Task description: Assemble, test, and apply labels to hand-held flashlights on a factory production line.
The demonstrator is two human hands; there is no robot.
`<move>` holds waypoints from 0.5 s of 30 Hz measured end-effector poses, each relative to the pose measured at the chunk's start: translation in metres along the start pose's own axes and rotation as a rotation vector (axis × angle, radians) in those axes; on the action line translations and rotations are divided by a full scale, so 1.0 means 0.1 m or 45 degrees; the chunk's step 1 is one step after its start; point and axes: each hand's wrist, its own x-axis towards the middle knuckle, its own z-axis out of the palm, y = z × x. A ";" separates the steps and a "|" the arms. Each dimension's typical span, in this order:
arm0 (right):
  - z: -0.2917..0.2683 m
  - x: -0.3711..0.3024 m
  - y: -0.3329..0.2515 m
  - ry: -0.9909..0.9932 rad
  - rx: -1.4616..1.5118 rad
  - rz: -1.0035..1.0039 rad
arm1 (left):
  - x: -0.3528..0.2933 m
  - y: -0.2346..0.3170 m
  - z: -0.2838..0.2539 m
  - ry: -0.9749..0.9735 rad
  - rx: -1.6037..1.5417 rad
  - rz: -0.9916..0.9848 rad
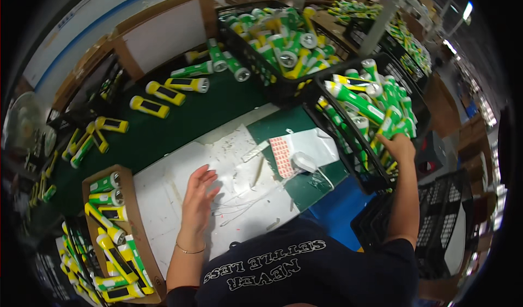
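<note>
At the right of the frame, a bare right hand (400,146) reaches into a black lattice-walled plastic crate (373,186) heaped with smooth, tubular green, white and yellow plastic flashlights (357,102); whether its curled fingers grip one cannot be told. The left hand (201,190), empty and loosely spread, hovers above a scuffed white board (163,198) at centre. A red-and-white sticker sheet (280,157) lies between the hands; a brown cardboard box (140,233) of flashlights stands lower left. A second black crate (286,90) crowds the first at upper centre.

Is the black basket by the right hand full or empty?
Full: flashlights are heaped up to the rim of the black basket, by the right hand.
</note>
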 end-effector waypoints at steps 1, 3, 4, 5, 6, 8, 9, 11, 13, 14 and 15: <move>-0.17 -0.03 -0.15 0.063 0.038 -0.025 | 0.04 0.00 -0.01 -0.004 0.025 -0.026; -0.43 -0.07 -0.64 0.305 0.359 -0.282 | 0.09 0.00 -0.04 0.010 0.024 -0.023; -0.37 0.03 -0.92 0.435 0.601 -0.548 | 0.12 -0.02 -0.08 0.020 0.018 -0.027; -0.49 -0.08 -1.47 0.366 0.631 -0.735 | 0.11 -0.04 -0.13 0.056 -0.004 -0.030; -0.45 -0.12 -1.98 0.222 0.845 -0.997 | 0.09 -0.05 -0.16 0.083 -0.003 -0.022; -0.33 -0.15 -2.86 0.066 0.670 -1.240 | 0.06 -0.04 -0.19 0.128 -0.013 -0.030; -0.15 -0.03 -3.23 0.147 0.583 -1.269 | 0.06 -0.02 -0.18 0.132 0.014 -0.029; 0.03 0.17 -3.83 0.156 0.294 -1.106 | 0.02 0.03 -0.18 0.180 0.043 -0.034; 0.31 0.47 -4.22 -0.001 0.164 -0.960 | -0.03 0.04 -0.23 0.226 0.047 -0.024; 0.45 0.56 -4.36 -0.068 0.042 -0.851 | -0.04 0.04 -0.26 0.259 0.042 -0.034; 0.72 0.74 -4.44 -0.035 0.023 -0.833 | -0.05 0.05 -0.28 0.278 0.047 -0.028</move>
